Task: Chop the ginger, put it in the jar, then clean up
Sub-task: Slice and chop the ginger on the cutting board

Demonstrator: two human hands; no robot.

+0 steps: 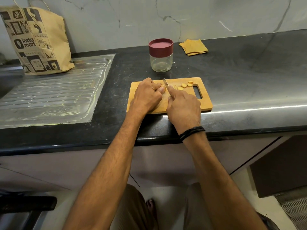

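Chopping is under way. The left hand [146,95] curls its fingers round the ginger stub [163,86]. Just right of them, the right hand [183,105] grips the knife [165,83], with cut slices [184,85] beyond. The next cut probably lands close to those fingertips. The jar [160,54] stands lidded behind.

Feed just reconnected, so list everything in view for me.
cutting board: one, light wood, counter's front edge
ginger slices: several, yellow, on the board by its handle slot
ginger piece: one, mostly hidden under left fingers
knife: one, steel blade, over the board
jar: one, clear, maroon lid on, behind the board
cloth: one, yellow, folded, right of jar
paper bag: one, brown printed, on the drainboard
drainboard: one, steel, left of the board
counter: one, black, along the wall
wristband: one, black, right wrist
left hand: one, holds the ginger piece
right hand: one, grips the knife
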